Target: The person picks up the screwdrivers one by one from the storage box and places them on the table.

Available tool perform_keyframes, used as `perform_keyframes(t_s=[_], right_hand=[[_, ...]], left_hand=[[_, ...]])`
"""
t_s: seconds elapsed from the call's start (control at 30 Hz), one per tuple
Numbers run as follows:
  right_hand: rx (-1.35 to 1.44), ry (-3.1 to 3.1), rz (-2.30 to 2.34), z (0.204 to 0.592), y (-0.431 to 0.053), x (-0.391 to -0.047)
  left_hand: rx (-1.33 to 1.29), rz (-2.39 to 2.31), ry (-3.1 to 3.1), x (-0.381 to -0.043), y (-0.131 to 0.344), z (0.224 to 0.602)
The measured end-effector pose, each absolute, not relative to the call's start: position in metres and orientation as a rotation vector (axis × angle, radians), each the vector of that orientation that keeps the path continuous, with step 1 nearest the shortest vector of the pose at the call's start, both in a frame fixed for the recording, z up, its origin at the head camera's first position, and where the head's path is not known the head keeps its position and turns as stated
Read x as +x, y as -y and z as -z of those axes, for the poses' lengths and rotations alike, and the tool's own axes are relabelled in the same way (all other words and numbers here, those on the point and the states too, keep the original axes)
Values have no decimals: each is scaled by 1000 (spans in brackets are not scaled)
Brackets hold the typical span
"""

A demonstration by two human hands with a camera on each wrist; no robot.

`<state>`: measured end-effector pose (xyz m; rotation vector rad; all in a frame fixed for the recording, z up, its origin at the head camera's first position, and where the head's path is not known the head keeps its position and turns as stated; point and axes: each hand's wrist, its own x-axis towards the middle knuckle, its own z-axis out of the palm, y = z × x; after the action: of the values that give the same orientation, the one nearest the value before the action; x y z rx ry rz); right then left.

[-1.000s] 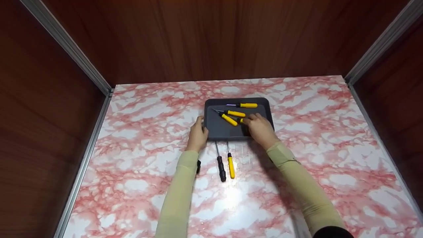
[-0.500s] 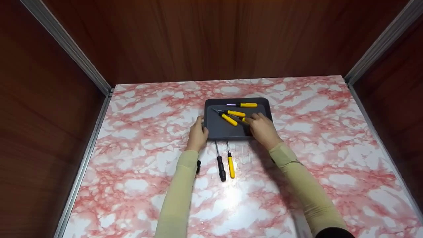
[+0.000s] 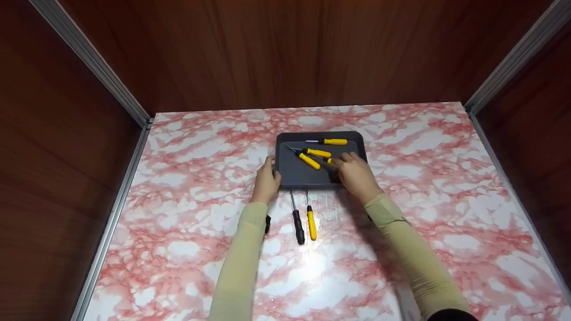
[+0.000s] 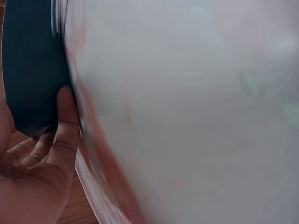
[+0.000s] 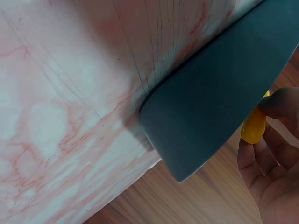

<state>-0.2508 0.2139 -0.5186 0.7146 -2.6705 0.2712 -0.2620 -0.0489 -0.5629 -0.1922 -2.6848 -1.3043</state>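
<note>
A dark grey rectangular tray (image 3: 290, 178) sits on the table, with several yellow-handled screwdrivers inside. Around its left near corner, my left hand (image 3: 266, 182) holds the wall; in the left wrist view the thumb lies along the tray's outer side (image 4: 35, 60). My right hand (image 3: 357, 179) reaches over the tray's right side and pinches a yellow-handled screwdriver (image 5: 253, 126), mostly hidden by the fingers. Left of that hand, two screwdrivers (image 3: 319, 153) (image 3: 309, 162) lie with their shafts crossing. Another screwdriver (image 3: 335, 141) lies along the far side of the tray.
On the table in front of the tray lie a black-handled screwdriver (image 3: 298, 227) and a yellow-handled screwdriver (image 3: 312, 225), side by side, shafts toward the tray. The table (image 3: 192, 214) has a red and white marbled top. Brown wood panels (image 3: 285, 53) enclose it.
My right hand has shifted slightly right with the screwdriver it pinches, mostly in the first half second. The left hand and the tray have stayed in place.
</note>
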Motion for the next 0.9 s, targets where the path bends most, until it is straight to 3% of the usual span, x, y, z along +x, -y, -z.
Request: perform_keyframes(t_s=[0.9], right_hand=[[740,2654,-299,511,-215,-231]], left_hand=[[-204,1315,2669,-262,49,562]])
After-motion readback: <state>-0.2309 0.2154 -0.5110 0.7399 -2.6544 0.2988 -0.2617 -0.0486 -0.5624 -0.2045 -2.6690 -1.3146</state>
